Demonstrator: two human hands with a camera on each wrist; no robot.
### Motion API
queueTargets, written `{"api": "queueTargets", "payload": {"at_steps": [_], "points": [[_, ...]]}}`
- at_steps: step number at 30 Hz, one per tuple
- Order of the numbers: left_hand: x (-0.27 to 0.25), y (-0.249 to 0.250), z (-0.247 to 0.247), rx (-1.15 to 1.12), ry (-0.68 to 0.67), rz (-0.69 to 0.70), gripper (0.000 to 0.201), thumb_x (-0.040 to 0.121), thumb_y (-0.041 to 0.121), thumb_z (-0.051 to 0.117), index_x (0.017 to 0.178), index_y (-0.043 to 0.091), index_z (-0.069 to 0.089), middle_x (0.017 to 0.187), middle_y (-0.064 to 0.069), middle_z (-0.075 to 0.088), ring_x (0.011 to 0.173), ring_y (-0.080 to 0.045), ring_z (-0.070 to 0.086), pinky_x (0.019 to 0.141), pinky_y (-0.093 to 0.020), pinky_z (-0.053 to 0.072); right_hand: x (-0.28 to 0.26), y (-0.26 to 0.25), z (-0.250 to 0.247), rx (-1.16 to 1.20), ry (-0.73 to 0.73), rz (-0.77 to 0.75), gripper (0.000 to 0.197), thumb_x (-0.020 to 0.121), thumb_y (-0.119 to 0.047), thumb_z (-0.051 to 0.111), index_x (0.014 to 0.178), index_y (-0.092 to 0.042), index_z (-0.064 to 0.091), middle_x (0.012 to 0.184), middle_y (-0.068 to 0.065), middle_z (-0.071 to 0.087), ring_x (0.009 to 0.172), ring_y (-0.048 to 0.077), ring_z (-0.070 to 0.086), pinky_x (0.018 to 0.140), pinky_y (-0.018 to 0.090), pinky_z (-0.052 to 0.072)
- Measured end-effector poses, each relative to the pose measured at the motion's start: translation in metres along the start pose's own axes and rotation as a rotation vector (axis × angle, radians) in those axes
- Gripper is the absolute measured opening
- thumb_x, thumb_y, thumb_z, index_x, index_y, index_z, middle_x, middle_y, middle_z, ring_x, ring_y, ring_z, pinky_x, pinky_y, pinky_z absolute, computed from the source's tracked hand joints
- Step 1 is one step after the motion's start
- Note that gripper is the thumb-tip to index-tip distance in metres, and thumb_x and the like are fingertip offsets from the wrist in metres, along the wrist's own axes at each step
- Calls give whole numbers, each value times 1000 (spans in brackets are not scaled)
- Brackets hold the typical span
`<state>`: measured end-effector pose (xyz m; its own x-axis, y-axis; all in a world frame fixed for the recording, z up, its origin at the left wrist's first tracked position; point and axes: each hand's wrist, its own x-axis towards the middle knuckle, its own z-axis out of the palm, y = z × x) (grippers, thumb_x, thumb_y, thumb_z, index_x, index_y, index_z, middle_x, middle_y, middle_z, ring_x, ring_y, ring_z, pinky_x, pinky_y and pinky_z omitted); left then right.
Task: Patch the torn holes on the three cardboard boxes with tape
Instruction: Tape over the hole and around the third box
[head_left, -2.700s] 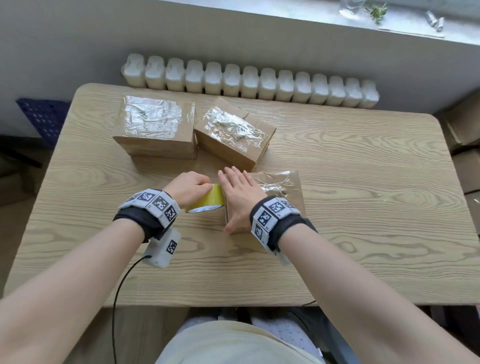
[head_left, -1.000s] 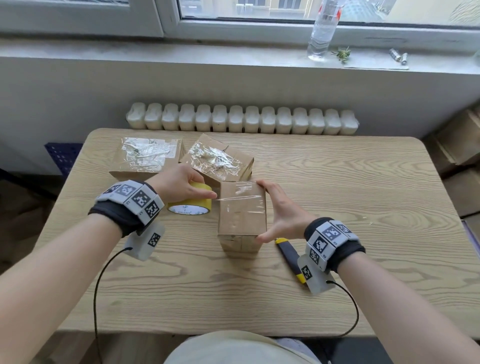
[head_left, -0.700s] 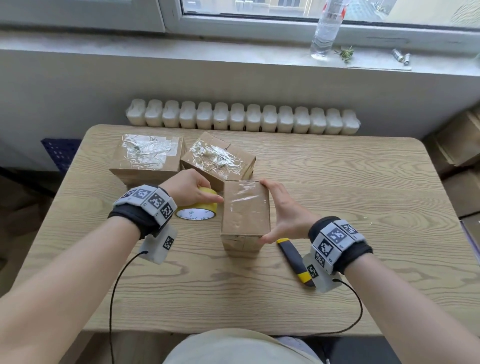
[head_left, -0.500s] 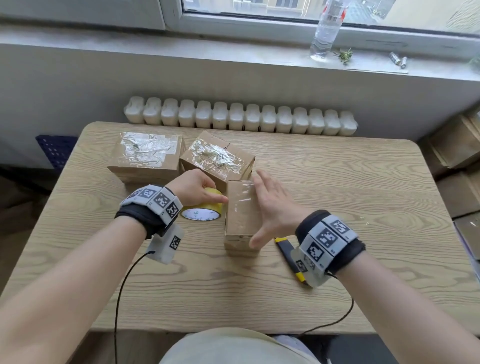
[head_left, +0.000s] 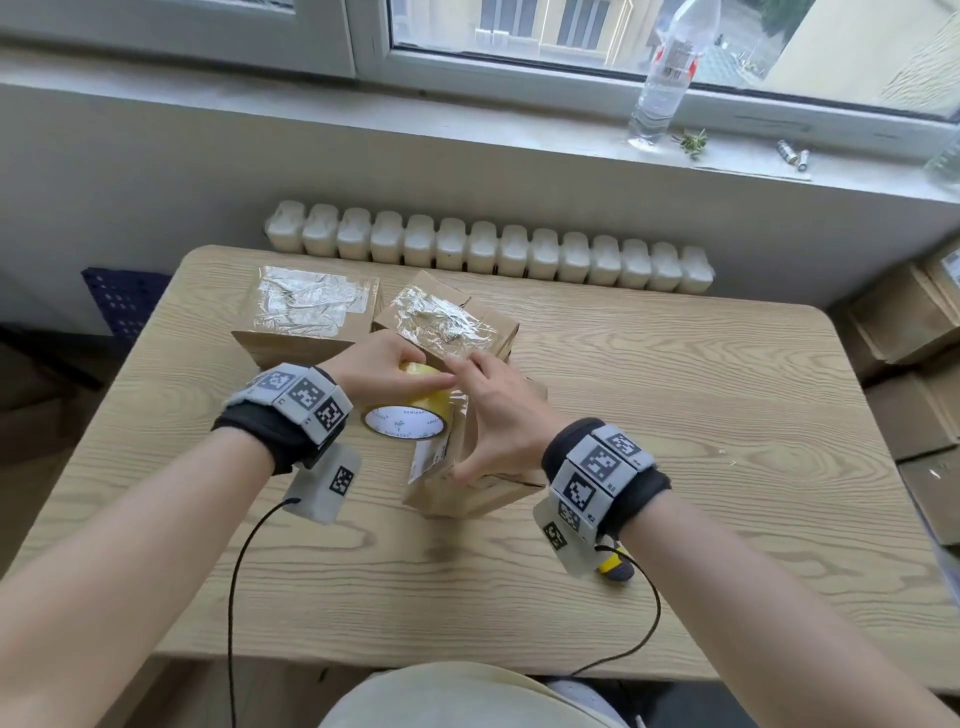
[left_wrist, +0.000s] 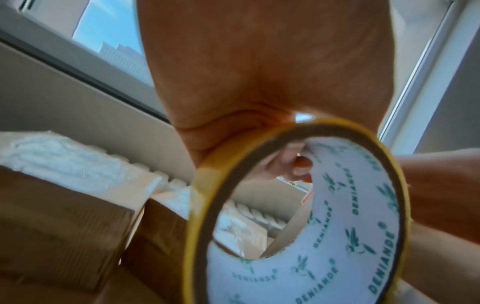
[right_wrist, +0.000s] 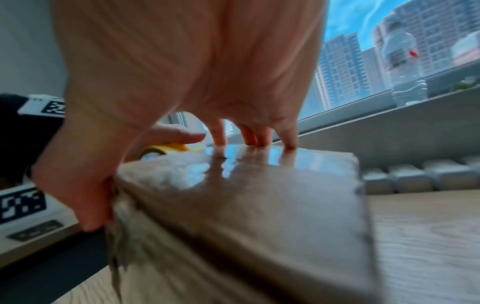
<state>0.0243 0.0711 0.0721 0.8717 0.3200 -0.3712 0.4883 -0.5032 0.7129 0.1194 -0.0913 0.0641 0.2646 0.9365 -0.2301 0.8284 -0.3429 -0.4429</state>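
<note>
Two cardboard boxes with crinkled clear tape on top stand at the back left, one (head_left: 306, 317) beside the other (head_left: 447, 325). The third box (head_left: 467, 491) sits nearer me, tipped and turned, its taped top glossy in the right wrist view (right_wrist: 259, 195). My right hand (head_left: 498, 415) arches over it, fingertips (right_wrist: 288, 142) pressing near the far edge and thumb hooked on the near left edge. My left hand (head_left: 379, 364) grips the yellow tape roll (head_left: 410, 415) from above, right against the box's left side. The roll's printed white core fills the left wrist view (left_wrist: 337, 226).
A yellow-and-black knife (head_left: 615, 566) lies under my right wrist, mostly hidden. A white radiator (head_left: 488, 249) runs behind the wooden table (head_left: 727, 415). A bottle (head_left: 665, 78) stands on the sill. More cardboard boxes (head_left: 914, 332) are stacked on the right and a blue crate (head_left: 124, 301) sits on the left.
My right hand went from the box's right side onto its top. The box has tipped and turned. My left hand brought the tape roll right up against the box.
</note>
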Motion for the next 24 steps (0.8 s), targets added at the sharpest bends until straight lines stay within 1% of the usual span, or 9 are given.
{"api": "queueTargets", "payload": {"at_steps": [6, 8, 11, 12, 14, 17, 19, 21, 24], "points": [[-3, 7, -14, -213, -5, 88, 25, 54, 49, 48, 48, 26, 54, 50, 12, 46, 49, 1, 39, 59, -27, 27, -15, 19, 11, 353, 113, -37, 112, 54, -29, 88, 144, -15, 23, 139, 7, 34, 123, 12, 33, 108, 43, 35], [-1, 6, -4, -276, -27, 101, 37, 53, 48, 52, 62, 12, 56, 59, 6, 47, 53, -1, 42, 60, -24, 30, -21, 26, 17, 381, 94, 0, 115, 55, -27, 89, 145, -12, 20, 141, 7, 30, 126, 12, 31, 110, 39, 33], [5, 8, 11, -282, -41, 147, 58, 58, 50, 57, 78, -4, 61, 72, -12, 49, 66, -16, 45, 66, -26, 33, -27, 39, 21, 343, 12, 72, 129, 54, -34, 89, 148, -8, 4, 151, 4, 11, 140, 16, 13, 117, 34, 20], [6, 12, 17, -278, -53, 165, 59, 63, 48, 59, 83, -7, 63, 74, -13, 52, 68, -15, 47, 68, -25, 35, -30, 43, 23, 327, -28, 105, 135, 53, -37, 89, 149, -8, -2, 153, 3, 4, 143, 15, 5, 119, 34, 15], [9, 20, 28, -273, -71, 181, 43, 74, 36, 65, 81, -6, 64, 68, -5, 54, 62, -4, 49, 64, -15, 37, -35, 52, 29, 323, -101, 187, 147, 48, -44, 90, 149, -11, -11, 155, 0, -6, 144, 14, -5, 119, 34, 10], [17, 29, 49, -200, -97, 153, 25, 83, 21, 71, 64, 10, 60, 58, 6, 46, 50, 0, 42, 52, -13, 33, -44, 63, 42, 376, -137, 261, 156, 36, -53, 87, 149, -13, -11, 156, 0, -5, 144, 14, -5, 119, 31, 9], [20, 28, 66, -117, -166, 127, 29, 83, 26, 71, 60, 18, 56, 54, 7, 44, 49, -3, 40, 50, -15, 32, -50, 70, 53, 438, -116, 303, 147, 45, -44, 90, 149, -7, -7, 155, 4, 3, 144, 15, 3, 113, 20, 8], [20, 25, 80, -95, -202, 122, 32, 84, 30, 69, 62, 14, 54, 56, 4, 43, 49, -5, 40, 48, -16, 32, -53, 76, 63, 476, -93, 313, 138, 52, -34, 92, 149, -5, -3, 153, 6, 9, 143, 16, 9, 108, 16, 9], [20, 23, 91, -160, -156, 104, 33, 84, 32, 69, 71, 4, 57, 59, 2, 44, 48, -3, 41, 46, -15, 33, -55, 77, 78, 549, -73, 300, 148, 42, -45, 92, 150, -11, -4, 156, 0, -1, 144, 11, -1, 118, 28, 9]]}}
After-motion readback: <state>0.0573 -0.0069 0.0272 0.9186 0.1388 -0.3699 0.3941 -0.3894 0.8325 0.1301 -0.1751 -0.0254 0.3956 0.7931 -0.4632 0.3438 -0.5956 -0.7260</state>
